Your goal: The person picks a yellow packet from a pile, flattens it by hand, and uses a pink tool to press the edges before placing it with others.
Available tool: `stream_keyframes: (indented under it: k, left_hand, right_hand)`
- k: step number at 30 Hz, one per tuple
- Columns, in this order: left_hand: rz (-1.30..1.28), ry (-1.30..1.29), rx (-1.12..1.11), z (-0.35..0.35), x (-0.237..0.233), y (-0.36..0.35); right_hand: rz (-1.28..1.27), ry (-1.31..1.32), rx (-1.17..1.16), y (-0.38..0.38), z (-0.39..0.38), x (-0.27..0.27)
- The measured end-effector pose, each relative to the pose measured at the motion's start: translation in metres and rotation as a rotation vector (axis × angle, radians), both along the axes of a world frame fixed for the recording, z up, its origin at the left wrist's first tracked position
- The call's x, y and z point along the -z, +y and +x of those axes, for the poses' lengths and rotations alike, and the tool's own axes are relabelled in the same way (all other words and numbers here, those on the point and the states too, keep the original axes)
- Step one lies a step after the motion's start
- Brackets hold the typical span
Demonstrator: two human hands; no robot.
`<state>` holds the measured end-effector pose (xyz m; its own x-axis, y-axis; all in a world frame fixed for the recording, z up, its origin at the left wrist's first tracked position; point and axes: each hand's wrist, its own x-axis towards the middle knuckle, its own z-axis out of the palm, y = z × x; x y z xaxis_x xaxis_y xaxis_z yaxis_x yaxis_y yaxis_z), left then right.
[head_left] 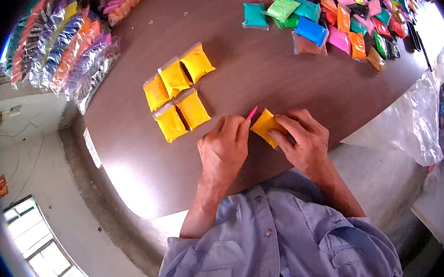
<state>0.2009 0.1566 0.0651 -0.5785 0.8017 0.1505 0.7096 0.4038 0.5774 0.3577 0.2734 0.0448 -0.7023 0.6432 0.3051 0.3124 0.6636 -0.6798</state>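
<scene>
My left hand (224,146) is closed, with a slim pink pointed piece (252,112) sticking out between thumb and forefinger; its lower part is hidden by the fingers. Just to the right, my right hand (304,139) pinches a small yellow packet (266,127) between thumb and fingers, tilted above the brown table. The pink tip is close to the packet's left edge. Ahead and to the left lie several more yellow packets (193,108) with clear top edges, grouped in two rows.
A heap of small packets in many colours (339,38) covers the table's far right. Bundles of clear bags with coloured contents (74,46) sit at the far left. The brown table (259,79) has a curved edge, and clear plastic sheeting (411,120) hangs at its right.
</scene>
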Motion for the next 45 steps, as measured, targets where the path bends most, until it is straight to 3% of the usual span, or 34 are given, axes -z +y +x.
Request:
stream_keyframes:
  k: [5, 12, 18, 21, 25, 32, 45]
  left_hand:
    - [0.062, -0.092, 0.133, 0.013, -0.006, 0.007]
    - [-0.016, 0.094, 0.092, -0.004, 0.002, 0.021]
    - [0.139, -0.006, 0.134, -0.001, 0.002, 0.018]
    - [0.058, 0.006, 0.167, 0.010, 0.003, 0.014]
    - [0.035, 0.074, 0.070, -0.006, 0.010, 0.015]
    - [0.143, -0.247, -0.056, -0.004, 0.001, 0.002]
    - [0.244, -0.209, -0.080, -0.004, 0.021, -0.009]
  right_hand:
    - [-0.006, 0.002, -0.003, 0.001, 0.001, -0.001]
    - [-0.017, 0.017, -0.006, 0.001, 0.000, 0.000]
    - [-0.045, 0.003, 0.012, 0.000, 0.002, 0.000]
    - [-0.015, 0.015, 0.016, 0.001, -0.001, 0.000]
    - [-0.014, 0.028, 0.001, 0.001, 0.003, 0.000]
    - [0.068, -0.037, -0.080, -0.002, 0.006, 0.003]
    - [0.119, -0.058, -0.153, -0.017, 0.017, -0.008]
